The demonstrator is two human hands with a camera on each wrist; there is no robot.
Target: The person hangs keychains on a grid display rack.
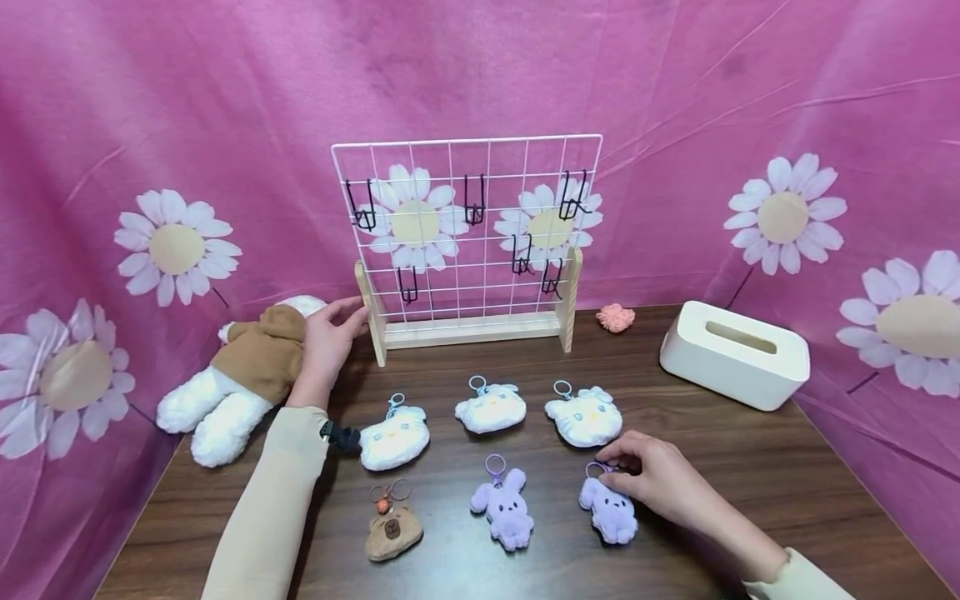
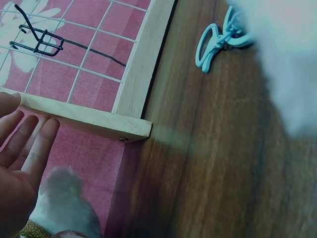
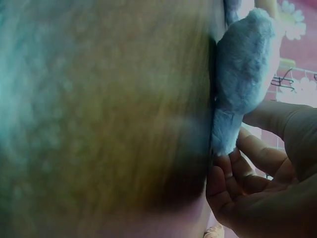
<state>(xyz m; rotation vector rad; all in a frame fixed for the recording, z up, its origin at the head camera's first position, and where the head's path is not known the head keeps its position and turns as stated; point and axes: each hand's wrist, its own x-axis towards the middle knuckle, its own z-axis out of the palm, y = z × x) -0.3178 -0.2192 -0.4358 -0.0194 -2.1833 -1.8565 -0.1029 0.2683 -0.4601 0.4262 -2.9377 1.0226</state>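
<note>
My left hand (image 1: 330,337) is at the left wooden post (image 1: 371,312) of a white wire grid rack (image 1: 468,242). In the left wrist view, its fairly straight fingers (image 2: 42,146) reach to the edge of the wooden frame (image 2: 94,119). My right hand (image 1: 656,475) pinches a purple bunny plush keychain (image 1: 613,515) near its ring and ear, thumb on one side and fingers on the other; the right wrist view shows the fingers (image 3: 247,176) close around the ear (image 3: 227,131). The plush lies on the table. Another purple bunny keychain (image 1: 507,512) lies to its left.
White cat keychains (image 1: 395,437) lie in a row before the rack; a brown capybara keychain (image 1: 393,533) is at front left. Several black hooks (image 1: 474,200) hang on the grid. A large plush (image 1: 262,350), tissue box (image 1: 735,354) and coral scrunchie (image 1: 615,317) stand around.
</note>
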